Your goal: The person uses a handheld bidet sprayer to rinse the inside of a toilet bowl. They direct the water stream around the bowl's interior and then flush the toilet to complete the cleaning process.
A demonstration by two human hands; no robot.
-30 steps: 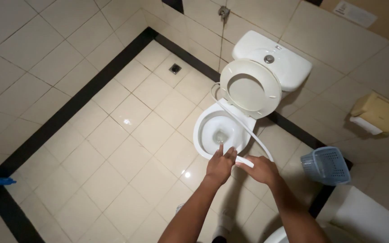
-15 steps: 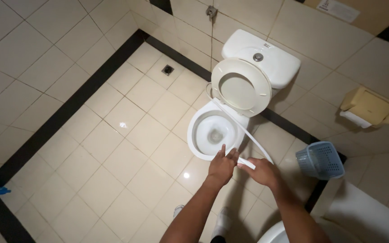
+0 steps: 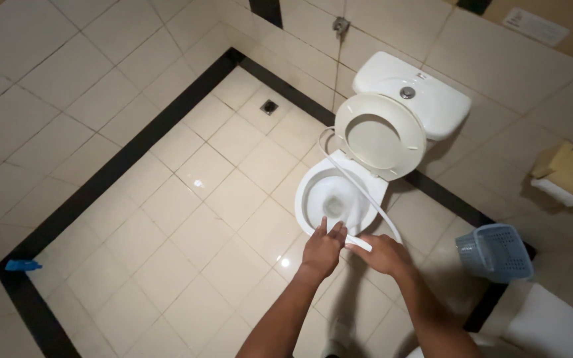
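A white toilet (image 3: 339,199) stands by the tiled wall, seat and lid (image 3: 379,136) raised against the tank (image 3: 411,93). A thin white hose (image 3: 356,182) runs from the wall side across the bowl to a white spray nozzle (image 3: 359,243) at the bowl's near rim. My right hand (image 3: 382,255) grips the nozzle. My left hand (image 3: 323,248) is beside it, fingers closed at the nozzle's tip over the rim. The water in the bowl looks foamy.
A blue plastic basket (image 3: 497,252) sits on the floor to the right of the toilet. A paper holder (image 3: 568,174) hangs on the right wall. A floor drain (image 3: 270,107) lies near the back wall. A small blue object (image 3: 21,265) rests on the black tile border at left.
The view has shifted down and right slightly. Both hands stay at the nozzle by the bowl's near rim, now a little closer together.
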